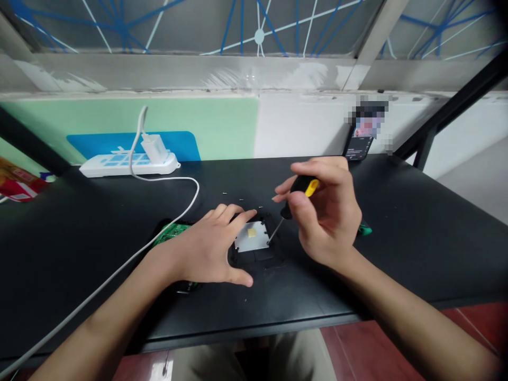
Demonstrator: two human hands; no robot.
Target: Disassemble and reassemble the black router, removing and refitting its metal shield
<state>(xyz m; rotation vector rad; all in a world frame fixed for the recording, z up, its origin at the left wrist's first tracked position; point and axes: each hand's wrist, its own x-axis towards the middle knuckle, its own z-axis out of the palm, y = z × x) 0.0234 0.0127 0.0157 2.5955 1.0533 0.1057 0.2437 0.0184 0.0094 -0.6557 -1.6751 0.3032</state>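
Observation:
My right hand [331, 211] grips a screwdriver [304, 186] with a black and yellow handle. Its thin shaft slants down to the left, and the tip meets the lower right corner of a silver metal plate [260, 242]. That plate, with a small yellow square on it, lies in a black plastic housing [257, 258]. Spread over the left side of the housing is my left hand [210, 243], thumb and fingers apart. A green circuit board [171, 233] shows partly from beneath my left wrist. Small screws [241, 199] lie on the table just behind the housing.
A white power strip [129, 164] with a plugged-in charger [154, 148] stands at the back left; its white cable [196, 185] runs across the table [416, 227]. A phone [359, 143] leans on the wall. A green object [364, 230] sits partly behind my right wrist. A red packet [21, 182] lies far left.

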